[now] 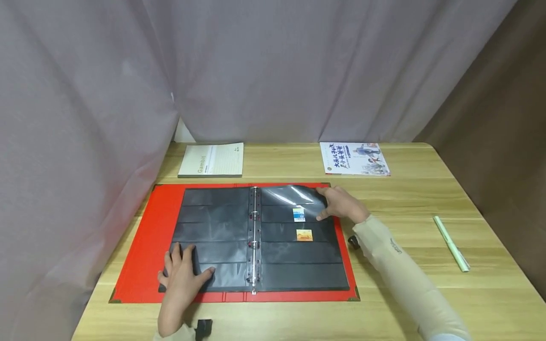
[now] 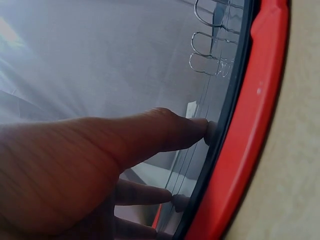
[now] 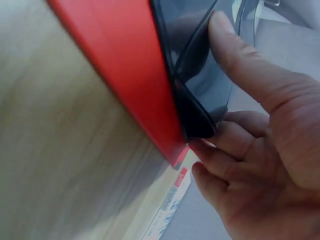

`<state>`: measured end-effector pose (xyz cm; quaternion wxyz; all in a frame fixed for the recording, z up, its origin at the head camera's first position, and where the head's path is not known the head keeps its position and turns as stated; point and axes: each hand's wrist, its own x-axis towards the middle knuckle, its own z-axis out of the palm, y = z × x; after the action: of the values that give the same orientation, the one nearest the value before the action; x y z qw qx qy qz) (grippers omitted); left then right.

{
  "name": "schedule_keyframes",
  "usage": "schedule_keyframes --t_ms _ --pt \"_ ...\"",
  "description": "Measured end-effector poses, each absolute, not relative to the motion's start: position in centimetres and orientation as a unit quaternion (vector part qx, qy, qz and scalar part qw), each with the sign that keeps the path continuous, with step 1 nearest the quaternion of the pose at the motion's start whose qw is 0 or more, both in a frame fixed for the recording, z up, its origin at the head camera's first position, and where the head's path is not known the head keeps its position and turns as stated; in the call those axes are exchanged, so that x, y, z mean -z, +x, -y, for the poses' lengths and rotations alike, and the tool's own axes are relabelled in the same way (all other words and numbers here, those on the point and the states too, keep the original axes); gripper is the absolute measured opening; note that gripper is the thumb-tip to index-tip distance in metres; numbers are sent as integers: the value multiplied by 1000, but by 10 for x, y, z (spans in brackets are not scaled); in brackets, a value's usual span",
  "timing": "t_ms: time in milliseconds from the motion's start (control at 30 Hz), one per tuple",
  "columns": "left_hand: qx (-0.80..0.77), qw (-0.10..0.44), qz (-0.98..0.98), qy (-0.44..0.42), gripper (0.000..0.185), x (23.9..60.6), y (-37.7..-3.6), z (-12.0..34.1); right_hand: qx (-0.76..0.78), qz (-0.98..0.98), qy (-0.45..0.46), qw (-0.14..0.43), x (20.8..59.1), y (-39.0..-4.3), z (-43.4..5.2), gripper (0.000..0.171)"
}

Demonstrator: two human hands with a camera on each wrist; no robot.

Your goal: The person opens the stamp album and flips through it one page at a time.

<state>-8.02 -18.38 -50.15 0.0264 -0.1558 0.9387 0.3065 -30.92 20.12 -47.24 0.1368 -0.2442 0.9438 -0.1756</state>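
A red ring-binder stamp album [image 1: 141, 237] lies spread out on the table, with black pocket pages on both sides of its metal rings [image 1: 254, 227]. My left hand [image 1: 182, 272] rests on the lower left page [image 1: 213, 227], fingers spread, thumb touching the surface. At the upper right corner, my right hand [image 1: 343, 203] pinches the right page [image 1: 298, 274]; in the right wrist view the thumb [image 3: 245, 65] is on its face and fingers are behind its bent, lifted edge. Two stamps sit in this page's pockets: a blue-and-white stamp [image 1: 298, 215] above an orange stamp [image 1: 304, 235].
Behind the album, a pale notebook [image 1: 211, 161] lies at left and an illustrated booklet [image 1: 355, 159] at right. A light green pen [image 1: 451, 244] is on the wooden table [image 1: 409, 189] at far right. Grey curtains [image 1: 273, 71] hang along the back.
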Motion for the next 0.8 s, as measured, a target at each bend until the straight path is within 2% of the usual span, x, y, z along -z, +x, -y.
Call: schedule_keyframes --t_ms 233,467,667,800 --pt "-305 28 -939 -157 82 503 -77 185 199 -944 -247 93 474 -298 -194 88" --pt "-300 33 -940 -161 83 502 -78 186 271 -937 -216 50 479 -292 -195 97" --pt "-296 34 -941 -160 83 503 -79 184 325 -916 -232 38 487 -291 -208 83" --pt "-290 32 -943 -162 83 502 -80 184 341 -911 -231 27 487 -285 -215 82"
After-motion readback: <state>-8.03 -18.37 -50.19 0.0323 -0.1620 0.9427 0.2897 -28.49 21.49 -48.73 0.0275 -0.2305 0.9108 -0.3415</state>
